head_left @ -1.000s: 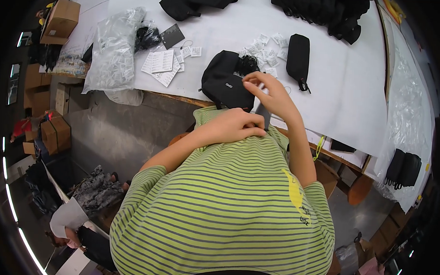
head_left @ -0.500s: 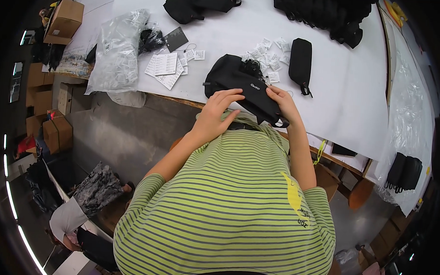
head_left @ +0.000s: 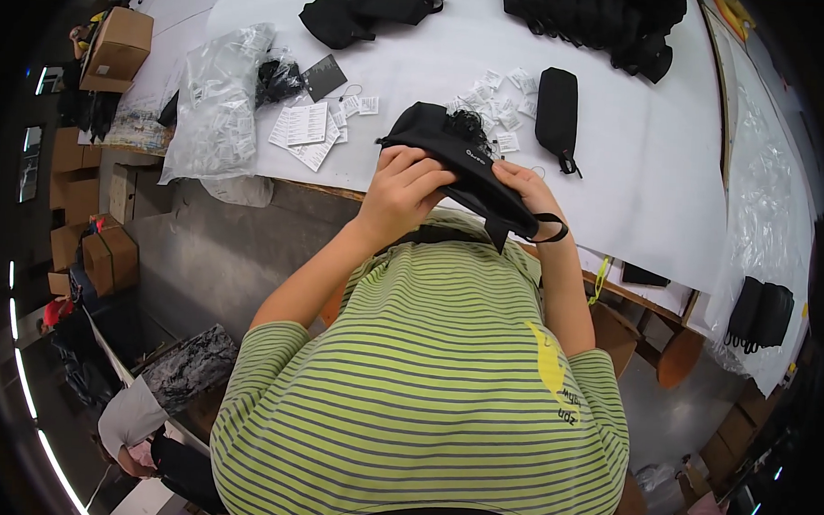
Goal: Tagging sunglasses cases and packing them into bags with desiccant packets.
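At the table's near edge I hold a black fabric pouch with a small light print, tilted up with its near side toward me. My left hand grips its left part, the fingers curled over the near side. My right hand grips the right end, thumb on top and the other fingers mostly hidden. A black loop strap hangs by my right wrist. Just behind the pouch lies a tangle of black cords, beside scattered small white tags. To their right rests a narrow black pouch.
White sheeting covers the table. Left on it are a clear plastic bag, white printed cards and a dark card. Black pouches pile up at the back. A person bends over at lower left, near cardboard boxes.
The pouch has tipped up, its near side now turned more toward me. My left fingers, flat on it before, have curled around it. The strap now stands out at my right wrist.
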Demonstrator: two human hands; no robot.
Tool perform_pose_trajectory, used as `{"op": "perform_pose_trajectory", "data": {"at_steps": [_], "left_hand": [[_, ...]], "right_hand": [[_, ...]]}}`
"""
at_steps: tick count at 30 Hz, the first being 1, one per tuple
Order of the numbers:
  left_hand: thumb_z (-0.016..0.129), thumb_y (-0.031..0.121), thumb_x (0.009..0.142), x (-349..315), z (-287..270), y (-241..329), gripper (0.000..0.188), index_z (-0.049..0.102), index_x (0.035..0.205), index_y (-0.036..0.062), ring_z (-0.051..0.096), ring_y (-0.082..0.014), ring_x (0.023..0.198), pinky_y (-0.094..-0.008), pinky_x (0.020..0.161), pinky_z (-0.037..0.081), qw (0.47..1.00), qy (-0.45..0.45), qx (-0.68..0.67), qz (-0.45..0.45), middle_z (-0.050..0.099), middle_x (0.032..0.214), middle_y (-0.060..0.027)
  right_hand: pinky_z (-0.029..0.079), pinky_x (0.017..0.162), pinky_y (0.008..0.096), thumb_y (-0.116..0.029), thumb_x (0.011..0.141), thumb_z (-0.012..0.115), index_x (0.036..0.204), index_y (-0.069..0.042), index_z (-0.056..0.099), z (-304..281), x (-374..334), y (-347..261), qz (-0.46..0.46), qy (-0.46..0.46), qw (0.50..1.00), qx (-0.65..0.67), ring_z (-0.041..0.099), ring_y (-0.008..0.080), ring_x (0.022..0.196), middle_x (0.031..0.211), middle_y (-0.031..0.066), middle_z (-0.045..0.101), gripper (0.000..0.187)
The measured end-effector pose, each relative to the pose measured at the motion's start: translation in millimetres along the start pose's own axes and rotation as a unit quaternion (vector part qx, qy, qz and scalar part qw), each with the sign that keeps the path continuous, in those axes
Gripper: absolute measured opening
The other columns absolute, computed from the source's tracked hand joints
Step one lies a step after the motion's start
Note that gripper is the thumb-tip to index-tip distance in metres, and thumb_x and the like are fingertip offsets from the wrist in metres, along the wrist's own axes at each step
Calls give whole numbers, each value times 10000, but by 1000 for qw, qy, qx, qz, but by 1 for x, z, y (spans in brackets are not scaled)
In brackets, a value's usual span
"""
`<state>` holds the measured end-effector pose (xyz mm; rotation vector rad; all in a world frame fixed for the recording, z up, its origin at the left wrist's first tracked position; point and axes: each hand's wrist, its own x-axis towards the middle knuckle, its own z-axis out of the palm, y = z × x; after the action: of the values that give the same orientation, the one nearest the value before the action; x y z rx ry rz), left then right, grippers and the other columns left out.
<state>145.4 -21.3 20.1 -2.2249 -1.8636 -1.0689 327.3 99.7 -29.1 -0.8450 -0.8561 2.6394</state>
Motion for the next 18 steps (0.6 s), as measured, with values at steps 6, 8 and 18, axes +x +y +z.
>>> {"op": "perform_pose_trajectory", "data": {"at_steps": [6,8,18], "left_hand": [[717,58,595,6,-9,1,246,638,826,93,555,-180,814,-336,797,375,998,-30,-40,33,597,797,13],[713,39,593,5,-11,1,225,625,795,84,555,-175,771,-333,788,373,999,-23,-30,21,588,765,3],[693,23,668,-2,-27,-12,166,606,808,14,562,-210,710,-313,676,418,981,-13,-109,-160,584,734,-69]], "right_hand": [[474,661,188,-213,916,532,1061,19,592,4,-5,3,17,-4,999,-43,601,69,738,901,40,641,279],[470,672,193,-220,916,533,1053,19,595,7,-5,4,8,-13,999,-46,598,69,738,898,39,641,282],[393,658,181,-343,971,373,968,-21,601,2,-44,14,-118,74,928,-345,468,41,682,738,-4,560,395]]}}
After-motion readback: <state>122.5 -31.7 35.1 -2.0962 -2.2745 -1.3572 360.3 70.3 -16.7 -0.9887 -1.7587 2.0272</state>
